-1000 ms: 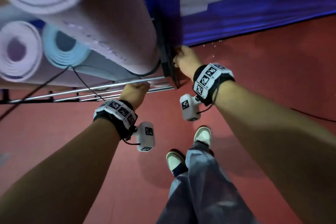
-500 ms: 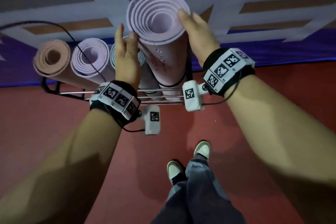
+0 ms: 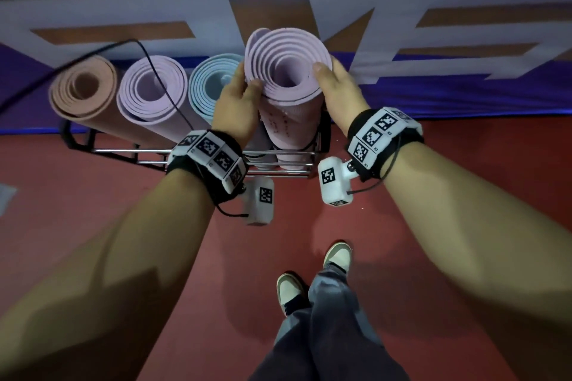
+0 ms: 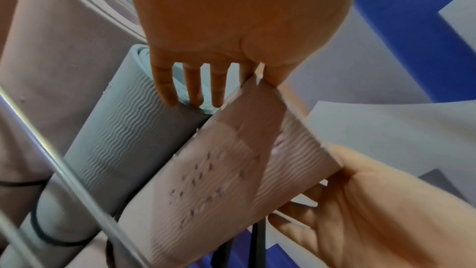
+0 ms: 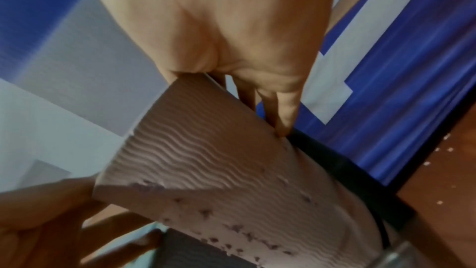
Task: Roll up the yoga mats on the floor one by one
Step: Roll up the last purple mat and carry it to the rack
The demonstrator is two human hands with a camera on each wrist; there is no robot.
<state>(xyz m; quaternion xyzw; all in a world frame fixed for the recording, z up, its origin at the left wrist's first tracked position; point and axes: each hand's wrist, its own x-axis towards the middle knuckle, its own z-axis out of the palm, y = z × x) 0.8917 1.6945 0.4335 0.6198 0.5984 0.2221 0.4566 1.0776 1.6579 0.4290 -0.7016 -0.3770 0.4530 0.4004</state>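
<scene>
A rolled lilac yoga mat [image 3: 288, 71] stands upright at the right end of a floor rack [image 3: 123, 153]. My left hand [image 3: 240, 97] holds its top from the left, thumb on the rim and fingers down the outer side. My right hand [image 3: 337, 90] holds the top from the right, thumb on the rim. In the left wrist view my left hand [image 4: 231, 17] has the rim of the mat [image 4: 231, 170] between thumb and fingers, and my right hand [image 4: 360, 211] lies against the roll's far side. In the right wrist view the fingers of my right hand [image 5: 219, 27] run down behind the mat [image 5: 219, 170].
The rack also holds a peach roll [image 3: 83, 86], a second lilac roll [image 3: 151, 90] and a light blue roll [image 3: 213, 80] just left of my left hand. A black cable [image 3: 161, 80] crosses them. A banner wall rises behind. My shoes [image 3: 337, 257] stand on red floor.
Both hands rose from the rack's base to the top of the lilac roll. The left hand, flat beside the roll half a second ago, now has its thumb on the rim.
</scene>
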